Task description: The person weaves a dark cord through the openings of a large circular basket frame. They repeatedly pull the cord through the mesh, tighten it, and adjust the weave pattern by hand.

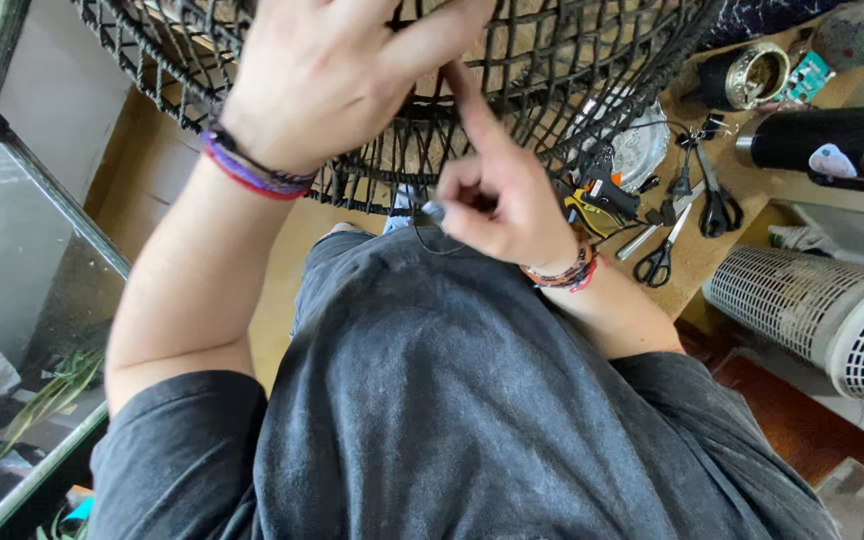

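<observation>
A black woven mesh basket fills the top of the view, held up close in front of my grey shirt. My left hand, with purple bracelets at the wrist, presses against the mesh and grips it with spread fingers. Just below the basket's rim, my right hand pinches a small grey-tipped tool, and its index finger points up against the mesh. A thin black cord hangs from the tool.
On the wooden table at right lie black scissors, a second pair of scissors and a yellow-black tool. A black cylinder, a gold-rimmed tin and a white perforated cylinder stand nearby. A glass tank is at left.
</observation>
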